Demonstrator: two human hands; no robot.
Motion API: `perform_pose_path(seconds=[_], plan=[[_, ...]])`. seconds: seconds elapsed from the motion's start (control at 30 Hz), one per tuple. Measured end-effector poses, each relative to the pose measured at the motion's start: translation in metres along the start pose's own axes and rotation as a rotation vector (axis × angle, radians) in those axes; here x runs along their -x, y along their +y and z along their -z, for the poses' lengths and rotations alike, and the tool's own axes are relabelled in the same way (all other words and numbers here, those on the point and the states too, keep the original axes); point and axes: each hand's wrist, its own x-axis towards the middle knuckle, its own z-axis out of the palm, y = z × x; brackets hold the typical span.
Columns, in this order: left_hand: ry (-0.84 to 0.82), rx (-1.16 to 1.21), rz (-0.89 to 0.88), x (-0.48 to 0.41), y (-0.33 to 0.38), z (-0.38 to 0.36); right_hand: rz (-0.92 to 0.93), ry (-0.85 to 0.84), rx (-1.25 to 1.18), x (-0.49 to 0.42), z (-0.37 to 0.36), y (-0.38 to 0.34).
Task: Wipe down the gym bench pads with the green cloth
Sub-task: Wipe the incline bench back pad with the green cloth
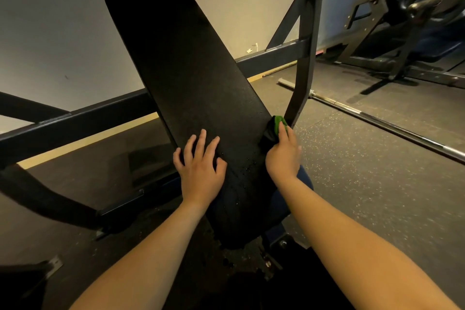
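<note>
Right hand (283, 155) holds green cloth (278, 123) at bench pad (188, 70) right edge.

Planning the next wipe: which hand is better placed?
Right: the right hand grips the green cloth against the back pad; the left hand rests flat on it, empty.

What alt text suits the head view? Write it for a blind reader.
A right hand holds a bunched green cloth against the right edge of a long black padded bench backrest, while the left hand rests flat on it.
</note>
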Motion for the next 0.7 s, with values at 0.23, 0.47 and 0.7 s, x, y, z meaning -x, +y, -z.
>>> perform_pose_path(seconds=[0.23,0.47,0.7], plan=[[0.023,0.016,0.013,0.001,0.002,-0.001,0.027,0.048,0.001,0.013,-0.013,-0.012],[0.002,0.163,0.058,-0.001,-0.003,0.0,0.347,-0.133,0.015,0.038,-0.033,-0.039],[-0.075,0.58,0.105,0.004,-0.013,0.023,0.579,-0.286,0.06,0.044,-0.042,-0.068]])
